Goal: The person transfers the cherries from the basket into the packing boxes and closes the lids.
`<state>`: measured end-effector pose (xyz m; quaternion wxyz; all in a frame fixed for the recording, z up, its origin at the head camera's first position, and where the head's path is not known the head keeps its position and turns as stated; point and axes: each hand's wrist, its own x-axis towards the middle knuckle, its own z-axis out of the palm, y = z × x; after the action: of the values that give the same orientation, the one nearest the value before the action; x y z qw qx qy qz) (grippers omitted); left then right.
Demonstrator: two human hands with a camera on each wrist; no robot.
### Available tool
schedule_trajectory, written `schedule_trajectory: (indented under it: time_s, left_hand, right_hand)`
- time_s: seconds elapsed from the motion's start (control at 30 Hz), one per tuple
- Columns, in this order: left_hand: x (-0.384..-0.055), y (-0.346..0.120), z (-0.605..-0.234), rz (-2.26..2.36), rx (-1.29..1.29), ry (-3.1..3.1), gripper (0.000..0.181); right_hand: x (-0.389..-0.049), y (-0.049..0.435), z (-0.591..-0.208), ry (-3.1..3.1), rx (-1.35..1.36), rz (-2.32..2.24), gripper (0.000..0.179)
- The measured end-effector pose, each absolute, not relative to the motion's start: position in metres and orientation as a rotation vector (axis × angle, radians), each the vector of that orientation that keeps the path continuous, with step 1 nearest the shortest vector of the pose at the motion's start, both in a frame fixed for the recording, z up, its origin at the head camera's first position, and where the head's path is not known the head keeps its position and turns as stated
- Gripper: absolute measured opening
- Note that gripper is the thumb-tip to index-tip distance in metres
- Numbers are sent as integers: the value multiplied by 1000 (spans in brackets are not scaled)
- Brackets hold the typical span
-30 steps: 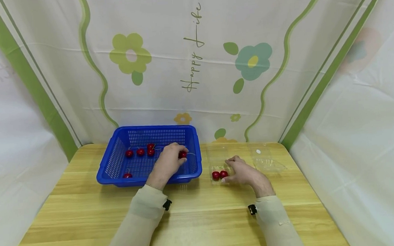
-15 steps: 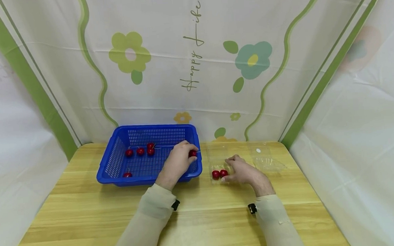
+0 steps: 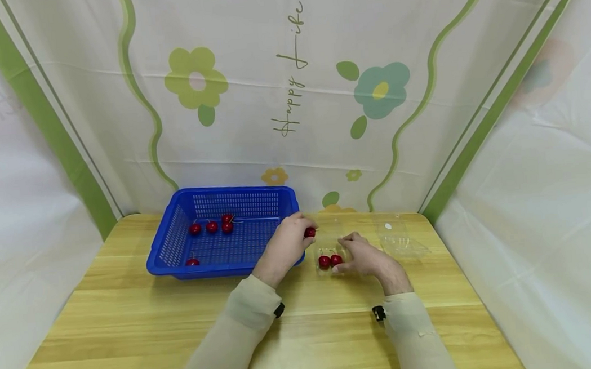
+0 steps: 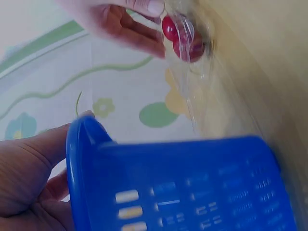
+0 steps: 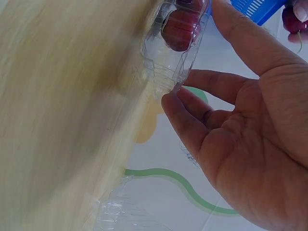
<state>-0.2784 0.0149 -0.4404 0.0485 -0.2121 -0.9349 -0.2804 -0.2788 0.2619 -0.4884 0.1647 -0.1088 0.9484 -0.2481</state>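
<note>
My left hand (image 3: 285, 242) pinches a red cherry (image 3: 310, 232) by thumb and fingertips, above the right rim of the blue basket (image 3: 235, 189). In the right wrist view the held cherry (image 5: 291, 19) shows its thin stem hanging down. My right hand (image 3: 365, 257) holds the right side of a clear plastic box (image 5: 156, 62), thumb at the front and fingers at the back. Two cherries sit side by side in that box, a left one (image 3: 324, 262) and a right one (image 3: 336, 260). Several more cherries (image 3: 212, 227) lie in the basket.
A second clear plastic box (image 3: 403, 245) with a white sticker stands open on the right of the wooden table (image 3: 305, 347). Behind the table hangs a flower-patterned curtain (image 3: 249, 97), with more white cloth along both sides.
My left hand has carried the cherry rightward, from inside the basket across its right rim towards the box. My right hand has stayed at the box.
</note>
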Motion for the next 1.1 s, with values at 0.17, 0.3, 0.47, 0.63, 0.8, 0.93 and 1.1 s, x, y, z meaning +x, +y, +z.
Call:
schedule_trajectory:
  time_s: [0.17,0.3,0.47,0.63,0.8,0.93,1.1]
  left_hand:
    - [-277,26,-443,-843,-702,-2848,26]
    - [-278,34,-447,-812,-721,-2849,26]
    - [-281,44,-451,-663,-726,-2875,22]
    - [-281,53,-453,-521,-741,-2892,13]
    - [-284,64,-461,-442,-733,-2966,16]
    - [-302,76,-491,-305,-738,-2969,15]
    - [-316,86,-513,-123,-723,-2979,20]
  right_hand:
    - [-279,261,-488,2708,-325,-703,94]
    - [-279,262,-488,2706,-324,-707,93]
    - [-279,263,-490,2705,-324,-717,93]
    - [-280,263,-491,2711,-340,-712,92]
    - [-281,263,-492,2713,-342,-714,90]
    - [-280,264,-492,2718,-351,-712,88]
    - [-280,264,-492,2720,-354,-714,88]
